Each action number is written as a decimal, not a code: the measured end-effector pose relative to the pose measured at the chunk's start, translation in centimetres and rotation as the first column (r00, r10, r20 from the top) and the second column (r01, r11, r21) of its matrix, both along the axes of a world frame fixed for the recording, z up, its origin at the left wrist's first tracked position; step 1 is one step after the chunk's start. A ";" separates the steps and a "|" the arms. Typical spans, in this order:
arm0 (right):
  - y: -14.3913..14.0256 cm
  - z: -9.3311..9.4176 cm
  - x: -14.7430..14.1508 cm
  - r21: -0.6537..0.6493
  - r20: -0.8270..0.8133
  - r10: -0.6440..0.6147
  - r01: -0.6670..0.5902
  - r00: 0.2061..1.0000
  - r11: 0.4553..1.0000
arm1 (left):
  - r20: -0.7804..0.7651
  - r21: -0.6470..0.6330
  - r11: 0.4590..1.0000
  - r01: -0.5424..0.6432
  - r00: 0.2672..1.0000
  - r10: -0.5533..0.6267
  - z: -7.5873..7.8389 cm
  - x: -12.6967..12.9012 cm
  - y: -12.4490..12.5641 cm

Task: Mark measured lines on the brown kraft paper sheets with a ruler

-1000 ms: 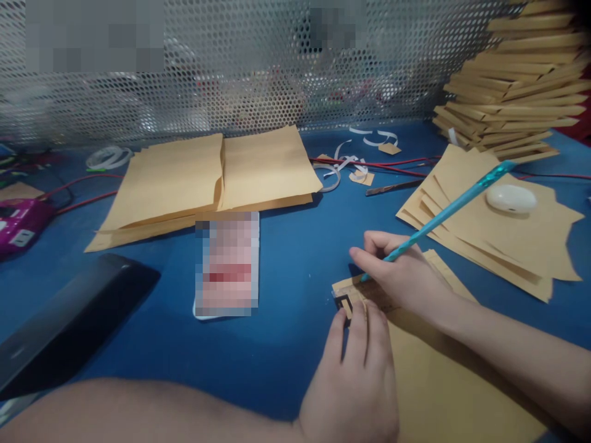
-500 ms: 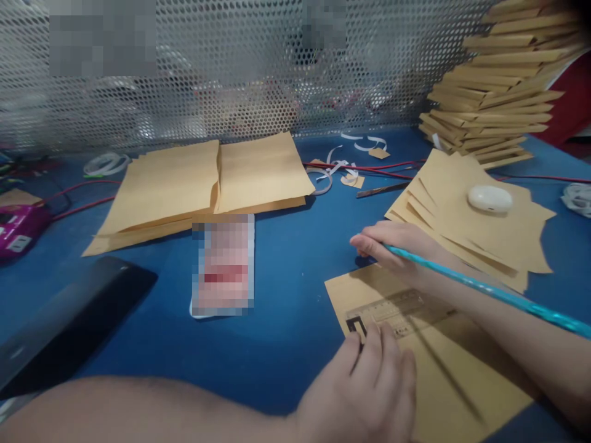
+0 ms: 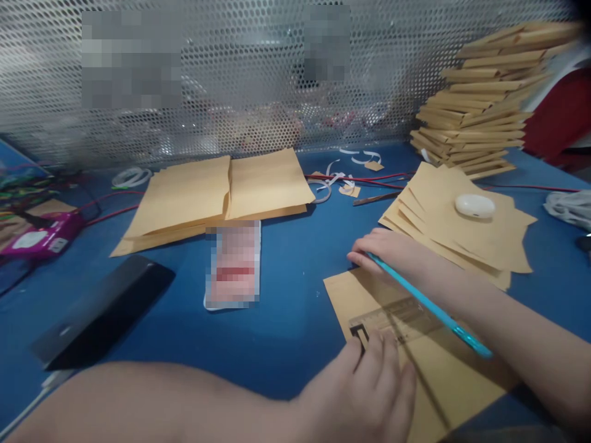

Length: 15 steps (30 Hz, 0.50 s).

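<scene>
My left hand (image 3: 362, 387) presses its bent fingertips onto a clear ruler (image 3: 378, 314) lying across a tan paper sheet (image 3: 443, 394). Under the index finger sits a small black rectangular frame (image 3: 359, 333), partly hidden. My right hand (image 3: 376, 246) is closed around a slim turquoise pen (image 3: 415, 292) above the sheet's far edge. The pen slants back over my wrist, and its front tip is hidden by the fingers. Just beyond my right forearm, fanned tan sheets (image 3: 429, 215) lie under a white rounded case (image 3: 474, 207).
A tall stack of folded tan paper (image 3: 471, 123) rises at the back right. Open tan folders (image 3: 184, 197) lie behind a phone (image 3: 234, 271). To the left are a dark slab-like device (image 3: 111, 307) and a purple box (image 3: 44, 237). Perforated metal (image 3: 221, 98) borders the back.
The view has shifted slightly left. The pen's rear end has swung in and down, closer to my right forearm. My left hand stays on the ruler.
</scene>
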State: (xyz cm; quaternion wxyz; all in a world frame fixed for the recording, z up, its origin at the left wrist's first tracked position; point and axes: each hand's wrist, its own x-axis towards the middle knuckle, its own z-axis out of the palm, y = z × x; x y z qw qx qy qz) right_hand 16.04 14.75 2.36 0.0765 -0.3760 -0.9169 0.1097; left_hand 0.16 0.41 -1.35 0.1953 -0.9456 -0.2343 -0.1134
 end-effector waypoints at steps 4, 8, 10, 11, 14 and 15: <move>-0.9 1.1 -0.3 -0.008 0.032 -0.010 0.010 0.999 1.000 | 0.015 0.012 1.000 -0.014 1.000 0.014 0.1 0.1 0.0; -0.6 0.9 0.3 -0.051 -0.007 -0.004 0.004 1.000 0.999 | -0.002 0.019 1.000 0.000 1.000 0.000 0.1 0.1 -0.1; -0.3 1.0 0.9 -0.109 -0.073 -0.007 -0.001 0.997 0.994 | -0.004 0.026 1.000 0.010 1.000 -0.010 0.1 0.0 0.0; -0.2 1.1 1.3 -0.144 -0.103 -0.011 -0.004 0.995 0.990 | -0.004 0.025 1.000 0.013 1.000 -0.013 0.1 0.0 0.0; 0.1 2.1 2.5 -0.265 -0.126 0.001 -0.034 0.992 0.964 | -0.023 -0.003 1.000 0.011 1.000 -0.011 0.5 -0.2 0.1; 0.3 2.4 2.9 -0.312 -0.120 0.020 -0.057 0.993 0.948 | -0.036 -0.019 1.000 0.013 0.999 -0.013 0.8 -0.3 0.2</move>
